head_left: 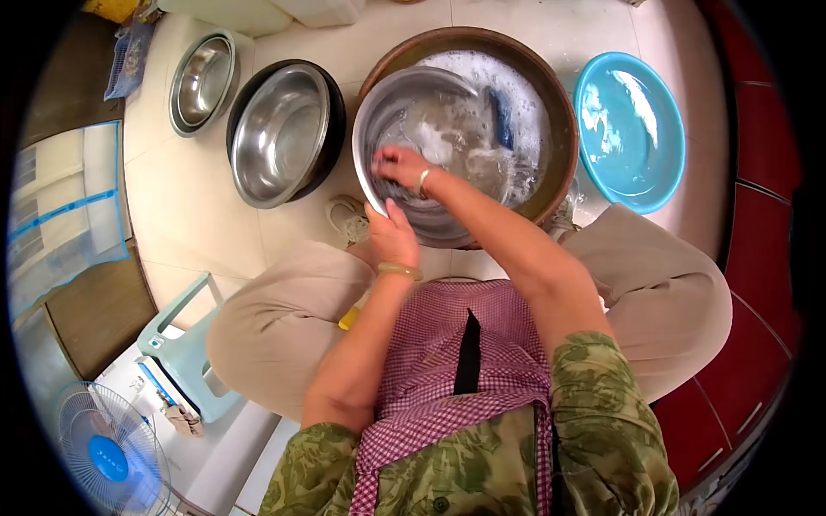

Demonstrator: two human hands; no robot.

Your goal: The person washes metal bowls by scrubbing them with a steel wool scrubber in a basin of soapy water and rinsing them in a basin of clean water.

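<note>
A large metal basin (447, 225) is tilted inside a wide brown tub (564, 155) of sudsy water. My left hand (396, 236) grips the basin's near-left rim, thumb up along the edge. Inside that basin, my right hand (403, 169) is curled against the left inner wall. Its fingers are slightly blurred, and a small dark thing at the fingertips is too unclear to name. Water and foam show beyond the hand. A dark blue object (501, 119) lies in the suds near the basin's right side; its kind is unclear.
A turquoise basin (632, 189) of water stands at right. To the left are a metal basin (280, 138) inside a black one and smaller nested bowls (203, 82). A fan (107, 456) and a pale green plastic chair (185, 357) are at lower left, red cabinets (757, 258) at right.
</note>
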